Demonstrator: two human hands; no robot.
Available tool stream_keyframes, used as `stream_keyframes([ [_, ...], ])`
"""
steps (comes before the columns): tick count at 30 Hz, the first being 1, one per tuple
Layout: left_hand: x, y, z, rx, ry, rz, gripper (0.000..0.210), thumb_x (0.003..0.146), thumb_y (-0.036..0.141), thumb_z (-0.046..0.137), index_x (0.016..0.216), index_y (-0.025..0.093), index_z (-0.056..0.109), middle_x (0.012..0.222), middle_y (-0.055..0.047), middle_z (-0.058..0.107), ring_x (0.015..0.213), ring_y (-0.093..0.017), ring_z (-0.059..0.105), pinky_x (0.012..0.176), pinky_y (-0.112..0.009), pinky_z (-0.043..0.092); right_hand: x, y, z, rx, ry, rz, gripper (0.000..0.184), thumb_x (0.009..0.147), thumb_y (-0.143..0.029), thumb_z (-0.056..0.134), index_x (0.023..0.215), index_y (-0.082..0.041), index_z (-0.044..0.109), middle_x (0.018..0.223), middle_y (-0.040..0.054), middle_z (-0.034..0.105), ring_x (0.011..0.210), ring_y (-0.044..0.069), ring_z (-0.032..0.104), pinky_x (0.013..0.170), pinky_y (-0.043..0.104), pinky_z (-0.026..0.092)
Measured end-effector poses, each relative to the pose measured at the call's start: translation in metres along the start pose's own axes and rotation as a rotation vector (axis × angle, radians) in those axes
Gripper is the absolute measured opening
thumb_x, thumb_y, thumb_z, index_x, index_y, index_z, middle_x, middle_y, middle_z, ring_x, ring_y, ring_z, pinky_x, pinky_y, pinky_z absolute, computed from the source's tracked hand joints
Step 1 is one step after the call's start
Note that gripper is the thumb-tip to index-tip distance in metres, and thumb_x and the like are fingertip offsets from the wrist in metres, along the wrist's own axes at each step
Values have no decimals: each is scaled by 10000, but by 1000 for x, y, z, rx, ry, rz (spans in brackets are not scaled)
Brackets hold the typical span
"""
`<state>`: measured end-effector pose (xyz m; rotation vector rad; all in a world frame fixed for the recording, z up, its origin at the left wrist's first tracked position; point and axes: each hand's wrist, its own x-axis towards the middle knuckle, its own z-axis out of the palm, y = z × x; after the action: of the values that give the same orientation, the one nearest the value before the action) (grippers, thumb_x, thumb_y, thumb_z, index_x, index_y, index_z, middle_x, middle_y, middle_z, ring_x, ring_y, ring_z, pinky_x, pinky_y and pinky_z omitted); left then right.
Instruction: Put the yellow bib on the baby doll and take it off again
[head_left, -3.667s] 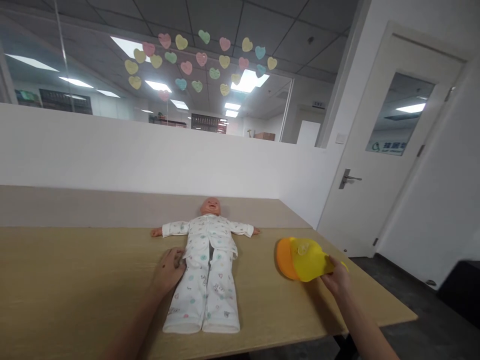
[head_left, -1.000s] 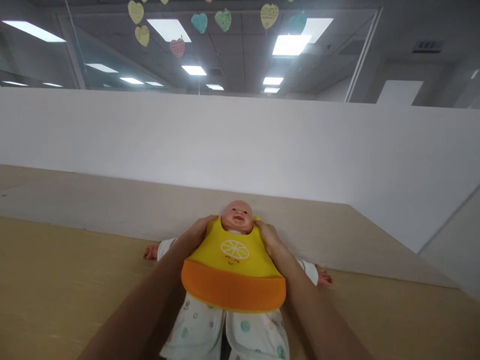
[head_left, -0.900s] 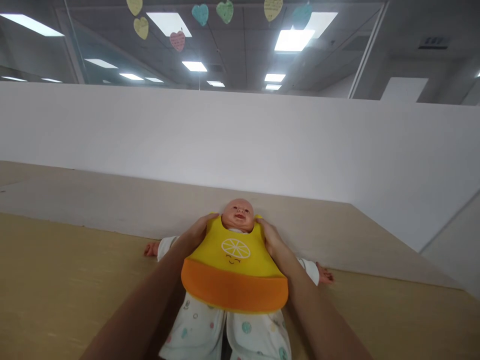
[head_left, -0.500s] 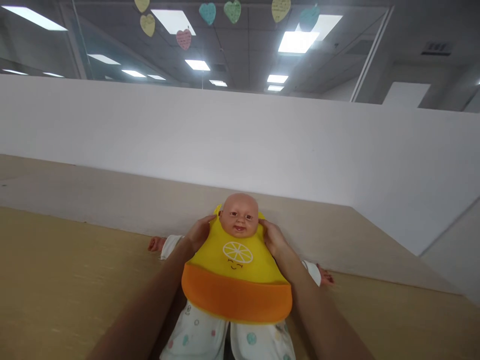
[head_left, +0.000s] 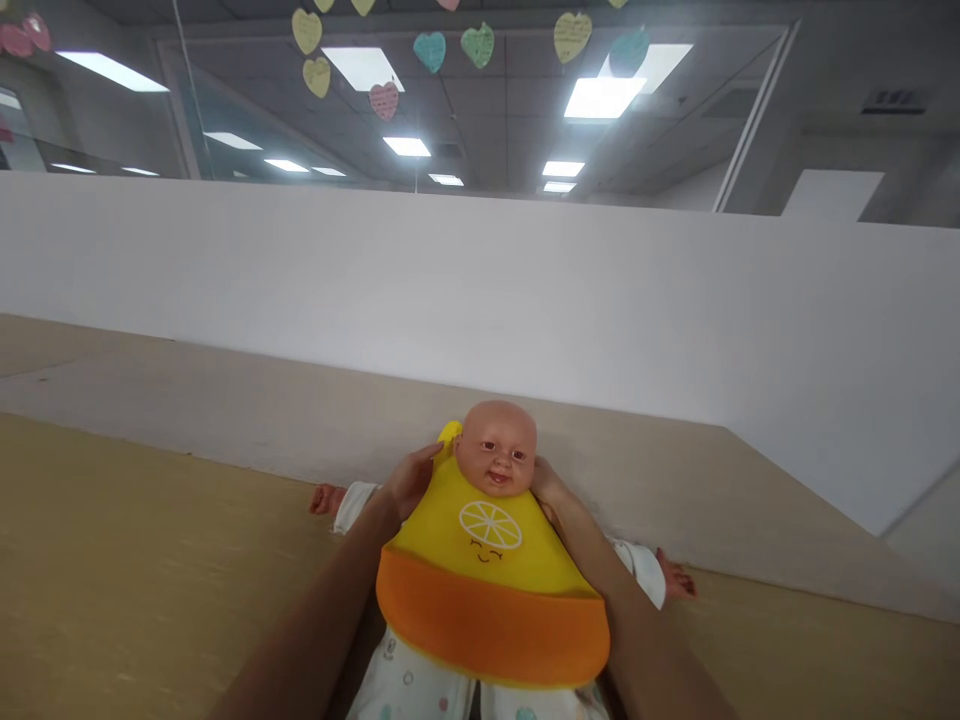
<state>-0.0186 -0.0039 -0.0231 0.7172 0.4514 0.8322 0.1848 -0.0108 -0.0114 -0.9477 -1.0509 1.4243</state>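
Observation:
A baby doll lies on its back with its arms spread, in white patterned clothes. Over its chest is a yellow bib with a lemon-slice print and an orange catch pocket. My left hand grips the bib's edge beside the doll's neck, where a yellow strap end sticks up next to the head. On the other side of the neck, my right hand is closed at the bib's upper edge. Its fingertips are hidden behind the doll's head, as is the strap there.
Under the doll is a wood-coloured surface. Behind the head runs a pale beige strip, then a low white wall. Heart-shaped notes are stuck on the glass above.
My right fingers have moved further behind the doll's neck. The yellow strap end by my left hand shows more. The whole view has shifted slightly.

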Motion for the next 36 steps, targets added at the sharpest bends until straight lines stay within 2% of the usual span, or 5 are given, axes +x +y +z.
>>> stream_keyframes([
  [7,0,1,3,-1,43,17,437,773,336,562,1140,102,594,927,-121,719,927,-293,660,897,-406,458,-19,-13,12,85,-99,99,84,669,-227,631,716,-161,655,662,16,700,685,204,661,702,310,524],
  [11,1,-2,7,56,137,-34,409,745,310,594,1088,90,612,836,-120,726,800,-283,683,786,-385,512,-7,-9,10,95,-113,240,128,622,-241,641,712,-153,661,684,58,705,717,250,668,735,375,528],
  [14,4,-3,8,111,195,-50,380,708,233,603,1056,81,621,773,-110,725,707,-271,684,710,-365,530,3,-1,6,114,-126,227,147,583,-213,649,717,-156,666,700,61,707,764,274,666,776,416,517],
  [21,4,0,4,88,101,-90,390,701,227,574,1054,69,627,802,-130,727,757,-285,687,746,-383,516,7,4,2,180,-149,178,125,553,-180,633,677,-175,650,733,45,711,866,270,649,828,396,491],
  [36,2,0,7,-25,158,202,203,656,241,650,835,145,648,730,-59,694,751,-227,658,737,-318,488,4,2,4,185,-150,282,149,589,-242,628,710,-166,669,756,81,715,766,263,658,782,411,507],
])
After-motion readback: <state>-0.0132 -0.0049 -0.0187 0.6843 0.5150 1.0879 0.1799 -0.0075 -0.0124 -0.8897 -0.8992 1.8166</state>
